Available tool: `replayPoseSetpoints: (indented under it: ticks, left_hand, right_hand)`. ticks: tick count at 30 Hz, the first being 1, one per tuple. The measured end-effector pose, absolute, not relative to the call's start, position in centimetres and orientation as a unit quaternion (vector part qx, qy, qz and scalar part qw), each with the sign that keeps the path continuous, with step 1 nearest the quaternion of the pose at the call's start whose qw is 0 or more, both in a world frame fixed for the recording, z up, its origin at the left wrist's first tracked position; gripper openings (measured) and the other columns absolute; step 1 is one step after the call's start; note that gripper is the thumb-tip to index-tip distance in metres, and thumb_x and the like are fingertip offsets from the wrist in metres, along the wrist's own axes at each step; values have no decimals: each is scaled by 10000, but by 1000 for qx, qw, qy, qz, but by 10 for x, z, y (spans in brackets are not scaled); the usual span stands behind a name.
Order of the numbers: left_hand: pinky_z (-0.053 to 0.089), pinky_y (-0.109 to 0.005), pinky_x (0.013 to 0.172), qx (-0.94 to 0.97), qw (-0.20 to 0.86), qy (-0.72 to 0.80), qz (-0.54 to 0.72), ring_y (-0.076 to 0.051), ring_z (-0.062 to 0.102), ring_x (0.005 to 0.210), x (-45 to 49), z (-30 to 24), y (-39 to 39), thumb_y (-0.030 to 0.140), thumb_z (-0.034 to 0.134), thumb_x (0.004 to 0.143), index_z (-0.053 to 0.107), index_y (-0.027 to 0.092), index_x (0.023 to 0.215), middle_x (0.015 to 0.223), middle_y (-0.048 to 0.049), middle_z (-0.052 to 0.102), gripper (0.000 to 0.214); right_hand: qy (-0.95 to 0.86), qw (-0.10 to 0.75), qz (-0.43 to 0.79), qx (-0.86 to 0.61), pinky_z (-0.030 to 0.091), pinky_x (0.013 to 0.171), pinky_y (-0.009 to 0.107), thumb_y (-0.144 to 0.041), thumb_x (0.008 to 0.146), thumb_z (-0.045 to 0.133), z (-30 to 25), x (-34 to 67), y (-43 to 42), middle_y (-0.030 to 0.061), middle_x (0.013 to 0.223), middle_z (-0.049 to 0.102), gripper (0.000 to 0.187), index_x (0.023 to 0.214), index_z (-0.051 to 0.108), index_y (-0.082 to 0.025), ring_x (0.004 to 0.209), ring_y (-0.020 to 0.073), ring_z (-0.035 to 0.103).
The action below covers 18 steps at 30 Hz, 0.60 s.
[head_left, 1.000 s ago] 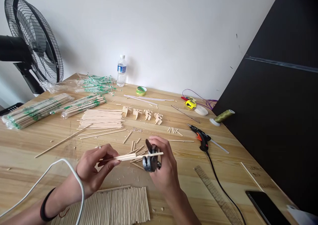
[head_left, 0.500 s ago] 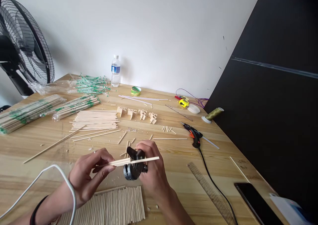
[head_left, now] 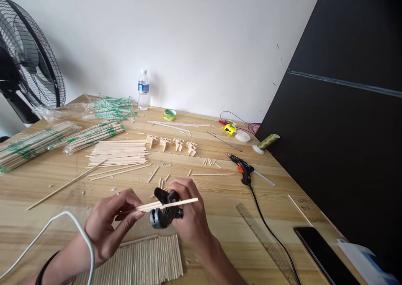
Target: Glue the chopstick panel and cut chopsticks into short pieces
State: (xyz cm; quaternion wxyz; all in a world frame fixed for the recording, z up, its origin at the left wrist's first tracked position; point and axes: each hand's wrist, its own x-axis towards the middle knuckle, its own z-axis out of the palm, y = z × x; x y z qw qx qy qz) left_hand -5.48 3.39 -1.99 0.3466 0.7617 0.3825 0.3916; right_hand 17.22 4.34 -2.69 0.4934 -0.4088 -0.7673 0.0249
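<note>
My left hand [head_left: 108, 222] pinches a few thin wooden sticks [head_left: 146, 207] between thumb and fingers, side by side. One of them reaches further right, across the jaws of a dark hand cutter [head_left: 161, 218] with rounded metal jaws. Around the cutter's handles my right hand [head_left: 192, 211] is closed. The handles are partly hidden by the fingers. Below both hands lies a flat panel of sticks [head_left: 147, 257] set side by side. Short cut pieces [head_left: 161, 182] lie just beyond the cutter.
A stack of loose sticks [head_left: 117, 152], wrapped chopsticks [head_left: 37, 144] and small stick assemblies [head_left: 165, 142] lie further back. To the right are a glue gun [head_left: 243, 167], a clear ruler [head_left: 262, 239] and a phone [head_left: 323, 255]. A white cable [head_left: 67, 213] loops over my left forearm.
The cutter has shifted slightly left along the sticks, toward my left hand. Both hands keep their grip. The whole view has moved a little.
</note>
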Motion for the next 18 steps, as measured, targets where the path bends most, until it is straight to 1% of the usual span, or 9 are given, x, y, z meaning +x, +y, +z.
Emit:
replayPoseSetpoints:
  ticks: [3, 6, 9, 13, 15, 18]
  left_hand:
    - [408, -183, 517, 768, 299, 385, 415, -94, 523, 563, -51, -19, 32, 209, 581, 983, 611, 203, 908, 720, 9, 589, 81]
    - [407, -162, 498, 769, 287, 390, 418, -87, 526, 558, -49, -19, 30, 182, 578, 977, 597, 208, 920, 723, 16, 586, 66]
    - [380, -160, 482, 770, 284, 401, 406, -81, 501, 546, -51, -22, 30, 191, 585, 978, 586, 207, 915, 711, 24, 556, 66]
    - [339, -165, 455, 756, 304, 421, 398, -78, 443, 515, -53, -28, 31, 244, 596, 982, 564, 205, 860, 656, 43, 493, 132]
    - [356, -180, 478, 744, 321, 431, 397, -89, 443, 534, -52, -29, 32, 280, 602, 982, 552, 205, 823, 651, 39, 487, 182]
    - [367, -207, 515, 721, 369, 444, 384, -100, 426, 561, -50, -26, 33, 344, 591, 987, 541, 203, 801, 666, 29, 486, 239]
  right_hand:
    - [-759, 498, 36, -418, 561, 783, 368, 27, 848, 541, -28, 169, 42, 64, 972, 648, 347, 1061, 565, -246, 913, 226, 648]
    - [-750, 501, 34, -431, 544, 725, 354, 7, 824, 557, -27, 166, 40, 53, 899, 637, 296, 988, 550, -239, 840, 223, 633]
    - [-745, 492, 12, -450, 520, 668, 335, -22, 788, 577, -28, 165, 39, 50, 835, 622, 257, 927, 533, -233, 771, 222, 619]
    - [-742, 461, -17, -487, 468, 619, 304, -40, 759, 561, -29, 166, 39, 45, 787, 623, 219, 860, 527, -231, 710, 211, 597]
    - [-746, 435, -13, -504, 446, 613, 290, -45, 760, 563, -29, 167, 40, 33, 771, 623, 206, 839, 526, -231, 694, 200, 589]
    - [-751, 395, -1, -528, 439, 623, 277, -54, 754, 617, -29, 170, 40, 18, 769, 628, 201, 818, 537, -227, 684, 187, 594]
